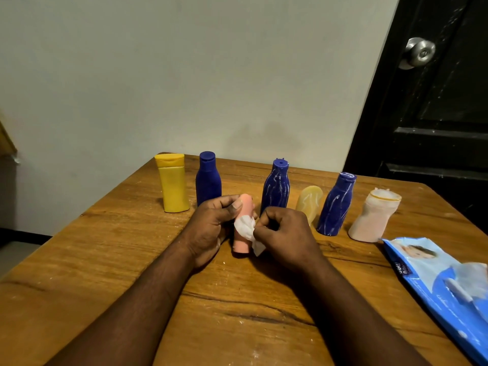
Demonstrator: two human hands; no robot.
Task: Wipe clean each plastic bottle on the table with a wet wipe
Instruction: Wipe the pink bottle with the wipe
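My left hand (211, 225) grips a small pink bottle (241, 244) upright at the middle of the table. My right hand (284, 231) pinches a white wet wipe (247, 228) against the bottle's side. Behind stand a yellow bottle (173, 186) and a clean blue bottle (208, 178) on the left. To the right are a blue bottle (276, 187) streaked white, a small yellow bottle (309, 203), another streaked blue bottle (336, 204) and a dusty pale pink bottle (372, 216).
A blue wet-wipe pack (443, 281) lies at the table's right front edge. The wooden table (237, 313) meets a white wall at the back. A black door with a metal knob (420, 52) stands at the right.
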